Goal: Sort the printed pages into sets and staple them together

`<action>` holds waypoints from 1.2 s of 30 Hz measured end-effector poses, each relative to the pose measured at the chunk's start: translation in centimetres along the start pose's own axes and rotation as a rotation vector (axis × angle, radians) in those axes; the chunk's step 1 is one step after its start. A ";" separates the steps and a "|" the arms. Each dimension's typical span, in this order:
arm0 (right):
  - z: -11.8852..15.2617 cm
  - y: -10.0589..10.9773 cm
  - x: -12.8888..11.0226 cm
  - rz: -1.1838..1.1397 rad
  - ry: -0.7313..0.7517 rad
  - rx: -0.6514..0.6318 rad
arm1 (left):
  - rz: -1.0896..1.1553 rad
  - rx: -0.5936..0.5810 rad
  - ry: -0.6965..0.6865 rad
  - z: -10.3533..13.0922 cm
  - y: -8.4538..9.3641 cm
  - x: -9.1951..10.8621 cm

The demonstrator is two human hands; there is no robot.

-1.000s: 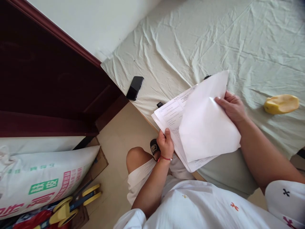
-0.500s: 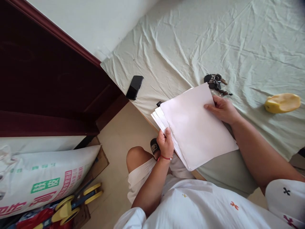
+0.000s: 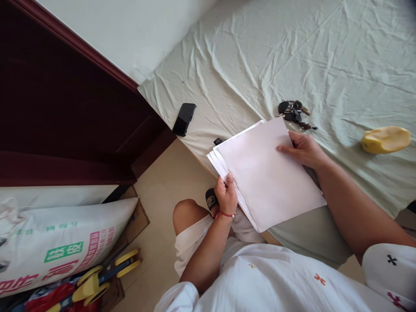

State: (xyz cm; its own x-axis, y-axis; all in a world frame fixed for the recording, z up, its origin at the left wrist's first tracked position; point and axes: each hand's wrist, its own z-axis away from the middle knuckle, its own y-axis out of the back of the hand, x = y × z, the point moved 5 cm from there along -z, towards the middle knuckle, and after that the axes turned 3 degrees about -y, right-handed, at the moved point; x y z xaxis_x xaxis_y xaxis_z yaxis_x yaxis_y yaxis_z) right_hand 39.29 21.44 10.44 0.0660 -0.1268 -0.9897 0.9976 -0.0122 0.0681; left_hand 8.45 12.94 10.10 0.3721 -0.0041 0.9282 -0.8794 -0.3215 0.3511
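Note:
A stack of white paper sheets [image 3: 263, 173] is held between my two hands, tilted over the front edge of the cloth-covered table [image 3: 247, 73]. My left hand [image 3: 226, 195] grips the lower left edge, thumb on top and fingers hidden beneath. At the upper right edge, my right hand [image 3: 303, 148] pinches the sheets, thumb flat on the top one. The sheets are slightly fanned out at the left side. Close behind the stack lies a bunch of keys [image 3: 293, 112]. A small black object [image 3: 217, 141], partly covered, peeks out past the paper's left corner.
A black phone [image 3: 184, 119] lies near the table's left edge. To the right sits a yellow, partly cut fruit [image 3: 385, 140]. On the floor at left are a large white printed sack [image 3: 65, 242] and a yellow-wheeled toy [image 3: 94, 284]. A dark red wooden panel [image 3: 65, 95] stands behind them.
The top sheet has shifted slightly down and left against those below, so more of the lower sheets' upper edge shows. My right hand has moved slightly with it; my left stays put.

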 end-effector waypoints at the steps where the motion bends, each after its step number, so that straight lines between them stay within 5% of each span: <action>1: -0.1 -0.1 -0.1 0.103 0.031 -0.029 | 0.000 0.000 0.003 0.0 0.0 0.1; 6: -0.2 -0.1 -1.5 0.351 0.246 0.075 | 0.010 -0.014 0.010 0.1 0.0 0.3; 10: -0.2 -0.2 -1.2 0.346 0.187 0.089 | 0.037 -0.047 -0.003 0.4 -0.1 0.0; 21: 0.4 -0.1 0.2 -0.206 -0.077 0.000 | 0.134 -0.045 0.011 0.7 0.0 -0.9; 36: 0.6 1.1 -0.7 -0.395 0.010 0.367 | 0.289 -0.047 0.066 0.6 -0.2 -0.5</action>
State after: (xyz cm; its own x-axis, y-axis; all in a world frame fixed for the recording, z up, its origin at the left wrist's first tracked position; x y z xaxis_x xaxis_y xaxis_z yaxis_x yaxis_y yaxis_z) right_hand 40.37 20.87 11.26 -0.3106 -0.0334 -0.9499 0.8741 -0.4028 -0.2716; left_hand 8.64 12.45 9.48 0.0858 -0.0272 0.9959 -0.9593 -0.2721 0.0752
